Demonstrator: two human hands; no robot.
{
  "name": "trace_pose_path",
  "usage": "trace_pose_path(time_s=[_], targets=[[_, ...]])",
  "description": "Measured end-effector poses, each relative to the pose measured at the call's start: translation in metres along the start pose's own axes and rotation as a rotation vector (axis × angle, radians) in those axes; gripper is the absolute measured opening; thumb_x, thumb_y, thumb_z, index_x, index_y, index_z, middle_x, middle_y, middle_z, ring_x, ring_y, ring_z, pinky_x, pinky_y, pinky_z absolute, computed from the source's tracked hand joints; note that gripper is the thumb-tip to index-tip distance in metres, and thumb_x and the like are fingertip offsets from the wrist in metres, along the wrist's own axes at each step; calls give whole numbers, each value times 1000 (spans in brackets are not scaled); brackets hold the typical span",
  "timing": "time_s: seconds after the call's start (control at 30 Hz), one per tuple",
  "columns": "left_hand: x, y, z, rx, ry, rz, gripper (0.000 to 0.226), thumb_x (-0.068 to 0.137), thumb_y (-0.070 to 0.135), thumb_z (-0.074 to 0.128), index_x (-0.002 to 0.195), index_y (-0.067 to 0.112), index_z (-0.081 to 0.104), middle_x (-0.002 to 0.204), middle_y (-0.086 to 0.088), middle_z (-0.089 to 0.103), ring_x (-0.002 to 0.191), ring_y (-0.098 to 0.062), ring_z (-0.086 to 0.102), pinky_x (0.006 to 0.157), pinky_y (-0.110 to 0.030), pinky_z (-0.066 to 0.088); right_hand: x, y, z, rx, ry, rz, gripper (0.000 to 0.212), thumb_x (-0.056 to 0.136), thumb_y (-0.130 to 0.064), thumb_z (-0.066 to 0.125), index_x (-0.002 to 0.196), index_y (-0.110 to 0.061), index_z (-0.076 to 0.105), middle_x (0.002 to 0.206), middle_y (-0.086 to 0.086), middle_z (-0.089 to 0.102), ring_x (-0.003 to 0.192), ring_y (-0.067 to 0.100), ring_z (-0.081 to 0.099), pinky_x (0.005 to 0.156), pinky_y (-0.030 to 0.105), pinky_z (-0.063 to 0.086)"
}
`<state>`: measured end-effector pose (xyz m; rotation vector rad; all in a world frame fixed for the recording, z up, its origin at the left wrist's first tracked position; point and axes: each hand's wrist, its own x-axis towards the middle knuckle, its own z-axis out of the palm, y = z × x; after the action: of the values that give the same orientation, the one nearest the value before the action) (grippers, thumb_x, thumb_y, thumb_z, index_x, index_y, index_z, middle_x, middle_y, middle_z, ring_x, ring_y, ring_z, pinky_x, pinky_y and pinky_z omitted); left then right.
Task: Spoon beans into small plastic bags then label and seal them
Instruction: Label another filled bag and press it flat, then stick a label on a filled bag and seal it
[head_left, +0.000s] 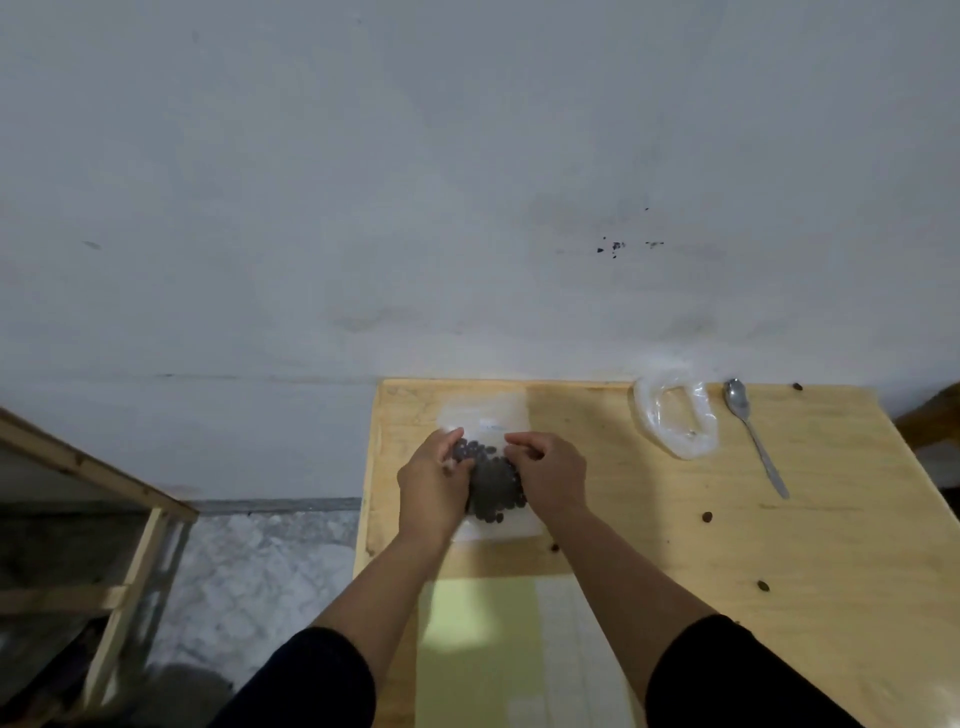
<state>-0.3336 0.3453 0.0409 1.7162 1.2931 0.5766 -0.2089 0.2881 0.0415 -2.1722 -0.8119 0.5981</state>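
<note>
A small clear plastic bag (488, 415) lies flat on the wooden table (675, 519), with dark beans (493, 483) heaped in its near half and a small white label near its far end. My left hand (434, 480) rests on the bag's left side with fingers curled onto the beans. My right hand (550, 478) lies on the right side, its fingers curled and pinching the plastic above the beans. A metal spoon (753, 431) lies at the far right.
A crumpled clear bag (675, 415) sits beside the spoon. Stray beans (707, 517) dot the table's right half. Pale green and white sheets (498, 649) lie at the near edge. A wooden frame (130, 519) stands left, above the floor.
</note>
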Motion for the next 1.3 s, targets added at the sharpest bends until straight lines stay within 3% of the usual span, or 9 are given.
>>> trace_pose_path(time_s=[0.1, 0.27, 0.37, 0.47, 0.67, 0.8, 0.97, 1.13, 1.3], targets=[[4, -8, 11, 173, -42, -8, 34, 92, 13, 57, 126, 8, 58, 139, -14, 49, 125, -28, 50, 109, -31, 34, 6, 8, 8, -94, -7, -47, 20, 87, -20, 62, 103, -14, 70, 104, 6, 65, 94, 16, 58, 81, 14, 35], [1, -15, 17, 309, -50, 55, 40, 99, 24, 40, 136, 10, 48, 151, -12, 31, 139, -21, 31, 110, -19, 19, 5, 17, 20, -288, -4, -186, 29, 94, -15, 49, 116, -3, 64, 132, 14, 44, 114, 21, 47, 83, 6, 21], [0, -18, 18, 411, -65, 128, 42, 102, 23, 31, 140, 7, 40, 154, -10, 25, 143, -20, 20, 114, -18, 9, -2, 19, 21, -423, -49, -311, 34, 96, -17, 42, 121, 0, 59, 141, 16, 42, 129, 29, 40, 106, 27, 32], [-3, -21, 15, 497, -89, 220, 45, 103, 24, 25, 144, 6, 29, 154, -9, 24, 146, -21, 10, 116, -23, 4, -14, 10, 16, -401, -14, -441, 39, 85, -15, 40, 101, 8, 66, 107, 22, 67, 104, 35, 64, 87, 45, 53], [-21, -22, 6, 529, -122, 364, 47, 100, 24, 26, 143, 4, 31, 148, -12, 36, 140, -25, 26, 118, -32, 14, -45, 13, 1, -518, -32, -456, 47, 86, -19, 33, 114, 7, 60, 114, 22, 64, 112, 37, 59, 98, 39, 37], [-46, -25, 3, 511, -141, 473, 39, 95, 16, 44, 129, -3, 49, 128, -18, 55, 124, -32, 49, 111, -37, 34, -74, 19, -15, -442, 51, -399, 38, 84, -13, 40, 106, 7, 64, 103, 22, 67, 97, 34, 66, 85, 36, 52], [-93, -39, 9, 435, -103, 624, 39, 88, 16, 39, 112, -6, 60, 107, -21, 62, 101, -33, 60, 91, -39, 52, -111, 64, -21, -326, 159, -219, 33, 80, -10, 55, 106, 8, 64, 103, 24, 65, 96, 39, 63, 83, 43, 52], [-128, -57, 31, 427, -157, 587, 40, 86, 20, 41, 108, -5, 62, 105, -18, 64, 96, -32, 65, 81, -37, 56, -123, 92, -28, -305, 120, -173, 34, 81, -8, 59, 111, 6, 64, 109, 23, 63, 106, 38, 57, 91, 39, 46], [-136, -72, 52, 462, -158, 447, 41, 85, 13, 60, 122, -5, 57, 126, -22, 57, 116, -38, 56, 94, -44, 48, -101, 96, -27, -293, 37, -202, 29, 83, -7, 62, 110, 2, 65, 106, 19, 63, 101, 34, 57, 87, 33, 44]])
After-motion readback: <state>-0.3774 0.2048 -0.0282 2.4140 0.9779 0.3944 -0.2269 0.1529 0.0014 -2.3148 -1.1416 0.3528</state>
